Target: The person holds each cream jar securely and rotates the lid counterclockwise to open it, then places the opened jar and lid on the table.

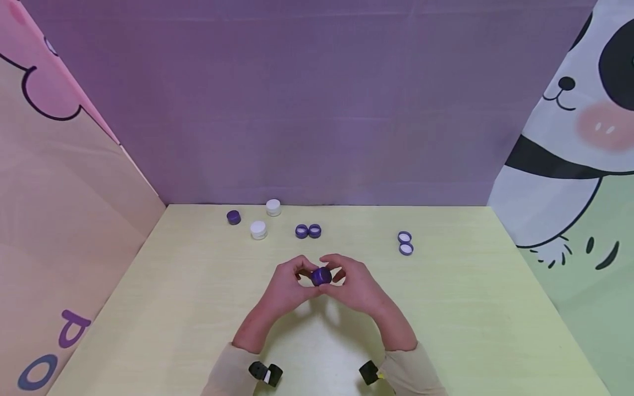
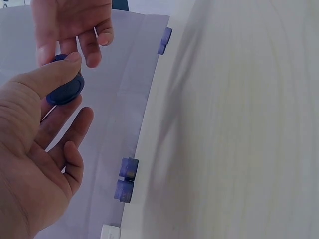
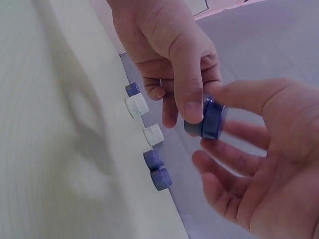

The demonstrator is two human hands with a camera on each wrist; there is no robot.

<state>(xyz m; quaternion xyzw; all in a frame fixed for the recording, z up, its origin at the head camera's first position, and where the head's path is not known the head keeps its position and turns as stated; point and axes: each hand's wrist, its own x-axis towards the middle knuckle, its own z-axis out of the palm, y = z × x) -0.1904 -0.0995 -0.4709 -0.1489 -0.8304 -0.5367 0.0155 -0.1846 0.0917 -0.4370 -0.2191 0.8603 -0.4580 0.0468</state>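
Observation:
Above the table, in the head view, both hands meet at a small purple jar, tilted on its side with a seam around it. My left hand pinches one end between thumb and fingers; in the left wrist view its thumb lies across the jar. From the other side my right hand holds the other end, thumb on one side and fingertips on the opposite side of the jar in the right wrist view. Its remaining fingers are loosely bent.
Behind the hands stand two open purple jars side by side. Farther left are a white jar, another white jar and a purple one. Two purple lids with white insides lie to the right. A purple backdrop borders the table.

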